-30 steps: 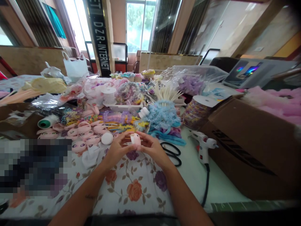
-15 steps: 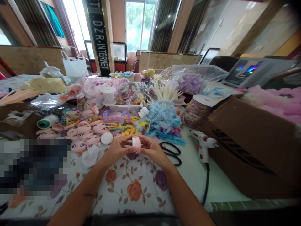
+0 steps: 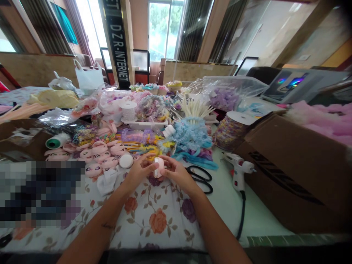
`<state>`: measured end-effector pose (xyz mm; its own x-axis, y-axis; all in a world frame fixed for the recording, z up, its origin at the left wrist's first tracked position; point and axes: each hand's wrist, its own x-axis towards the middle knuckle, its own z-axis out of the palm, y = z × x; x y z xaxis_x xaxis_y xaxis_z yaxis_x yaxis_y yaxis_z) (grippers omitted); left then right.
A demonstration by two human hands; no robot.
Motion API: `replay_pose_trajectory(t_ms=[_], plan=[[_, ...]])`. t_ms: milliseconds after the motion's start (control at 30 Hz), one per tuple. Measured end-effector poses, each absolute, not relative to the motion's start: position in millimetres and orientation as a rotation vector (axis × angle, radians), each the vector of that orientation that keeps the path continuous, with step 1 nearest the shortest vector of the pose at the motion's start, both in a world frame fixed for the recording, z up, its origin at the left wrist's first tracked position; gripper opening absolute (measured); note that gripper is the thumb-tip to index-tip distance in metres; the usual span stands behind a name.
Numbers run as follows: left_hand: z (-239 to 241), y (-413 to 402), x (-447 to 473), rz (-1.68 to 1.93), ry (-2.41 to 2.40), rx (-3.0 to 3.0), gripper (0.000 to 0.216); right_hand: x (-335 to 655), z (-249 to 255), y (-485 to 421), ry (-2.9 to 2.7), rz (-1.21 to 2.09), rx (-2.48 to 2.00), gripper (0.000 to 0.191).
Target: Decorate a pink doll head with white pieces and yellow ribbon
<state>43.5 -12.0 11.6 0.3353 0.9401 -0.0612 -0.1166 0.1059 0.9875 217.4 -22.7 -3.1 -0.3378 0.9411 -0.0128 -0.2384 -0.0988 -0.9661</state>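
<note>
Your left hand (image 3: 139, 171) and right hand (image 3: 178, 172), both part-curled, hold between them a small piece (image 3: 159, 168), pale pink with a white side, above flowered cloth (image 3: 132, 229). Scissors (image 3: 202, 180) lie by your right hand on the tabletop (image 3: 264, 211); beyond are a lettered pillar (image 3: 118, 44) and bright window (image 3: 165, 31).

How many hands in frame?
2: the left hand and the right hand, on either side of a small pink-and-white piece, both holding it. Any behind the pixelated patch at left would be hidden.
</note>
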Motion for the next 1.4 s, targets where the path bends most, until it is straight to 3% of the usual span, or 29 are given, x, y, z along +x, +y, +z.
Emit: replay_pose_trajectory(t_ms=[100,267,600,933,1100,1400], plan=[[13.1,-12.1,43.2,0.977,0.942,1.169,0.047,218.1,-4.5,-22.3,-1.279,1.552,-0.871,0.069],[18.2,-13.5,41.1,0.962,0.908,1.236,0.047,219.0,-1.8,-24.6,-1.343,1.474,-0.887,0.059],[17.0,-15.5,39.6,0.961,0.946,1.14,0.048,219.7,0.7,-25.9,-1.373,1.504,-0.884,0.058],[13.1,-14.7,41.1,1.066,0.783,1.252,0.053,219.5,-4.1,-23.4,-1.344,1.494,-0.833,0.073],[14.7,-14.5,39.9,1.15,0.782,1.396,0.046,219.6,-2.1,-23.4,-1.231,1.548,-0.795,0.057],[11.3,-18.5,41.6,1.119,0.876,1.579,0.046,218.6,-2.5,-24.0,-1.252,1.567,-0.814,0.051]])
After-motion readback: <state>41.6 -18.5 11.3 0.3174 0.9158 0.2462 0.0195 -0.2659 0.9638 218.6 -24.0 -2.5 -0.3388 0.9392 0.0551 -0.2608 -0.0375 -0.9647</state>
